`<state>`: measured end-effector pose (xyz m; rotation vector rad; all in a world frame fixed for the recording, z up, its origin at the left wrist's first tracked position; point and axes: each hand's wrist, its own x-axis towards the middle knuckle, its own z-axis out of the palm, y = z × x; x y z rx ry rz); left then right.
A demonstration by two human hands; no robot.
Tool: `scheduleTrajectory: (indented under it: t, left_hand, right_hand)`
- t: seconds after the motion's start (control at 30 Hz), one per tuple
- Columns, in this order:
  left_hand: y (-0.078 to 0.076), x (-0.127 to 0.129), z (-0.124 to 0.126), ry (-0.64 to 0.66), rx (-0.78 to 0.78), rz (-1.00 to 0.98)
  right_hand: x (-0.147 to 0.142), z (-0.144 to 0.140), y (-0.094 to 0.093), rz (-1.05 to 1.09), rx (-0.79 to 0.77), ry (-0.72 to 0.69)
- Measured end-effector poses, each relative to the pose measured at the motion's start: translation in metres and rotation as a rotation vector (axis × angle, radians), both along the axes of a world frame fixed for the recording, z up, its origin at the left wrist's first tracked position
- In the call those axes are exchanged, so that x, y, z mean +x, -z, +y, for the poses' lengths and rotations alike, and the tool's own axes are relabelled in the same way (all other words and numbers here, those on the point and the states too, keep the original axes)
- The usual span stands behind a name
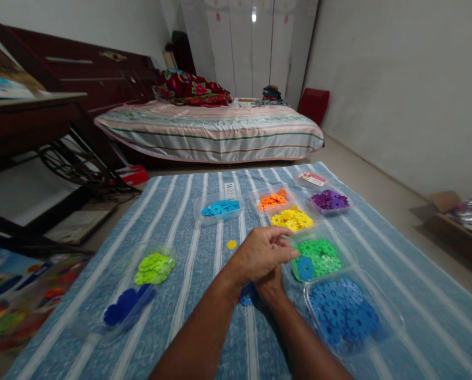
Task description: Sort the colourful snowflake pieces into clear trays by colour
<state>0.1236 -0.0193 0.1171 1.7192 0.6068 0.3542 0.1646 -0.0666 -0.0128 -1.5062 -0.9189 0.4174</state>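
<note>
My left hand (263, 254) reaches across above my right hand, its thumb and bent fingers apart near the rim of a container of green flower-shaped plastic discs (321, 253). Nothing shows between those fingers. A single blue disc (305, 268) lies on top of the green ones. Below and partly covered by the left wrist is my right hand (271, 287); its fingers are hidden. Beside it, several blue discs (245, 296) show between the forearms, with a bit of orange at their edge; whether they are held or lying on the cloth I cannot make out.
Clear containers hold blue (345, 311), yellow (292, 218), orange (272, 200), purple (330, 200), light blue (220, 208), lime (155, 268) and dark blue discs (125, 306). One yellow disc (232, 244) lies loose on the striped cloth (180, 227). A bed (220, 132) stands beyond.
</note>
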Motion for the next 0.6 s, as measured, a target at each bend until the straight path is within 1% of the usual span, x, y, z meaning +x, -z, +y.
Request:
scheduleTrajectory:
  t: [0.03, 0.1, 0.17, 0.2, 0.27, 0.37, 0.5, 0.6]
  left_hand:
    - [-0.001, 0.000, 0.000, -0.048, 0.032, -0.002]
    - [0.003, -0.007, 0.007, -0.187, 0.154, 0.040]
    - [0.014, -0.021, 0.020, -0.288, 0.283, 0.149]
    - [0.021, -0.029, 0.026, -0.308, 0.342, 0.225]
    - [0.035, -0.046, 0.033, -0.287, 0.441, 0.389]
    - [0.051, -0.065, 0.028, -0.201, 0.570, 0.603]
    - [0.060, -0.075, 0.010, -0.202, 0.711, 0.774]
    - [0.063, -0.078, 0.004, -0.220, 0.718, 0.789]
  right_hand:
    - [0.000, 0.000, 0.000, 0.002, 0.011, -0.010]
    - [0.001, -0.002, -0.001, -0.002, 0.015, -0.028]
    - [0.001, -0.004, -0.003, -0.011, -0.011, -0.032]
    - [0.001, -0.004, -0.003, -0.015, -0.028, -0.027]
    - [0.000, -0.005, -0.004, -0.008, -0.047, -0.015]
    - [0.000, -0.005, -0.003, 0.022, -0.046, -0.007]
    - [0.001, -0.005, -0.001, 0.045, -0.046, -0.007]
    - [0.001, -0.005, 0.000, 0.061, -0.053, -0.007]
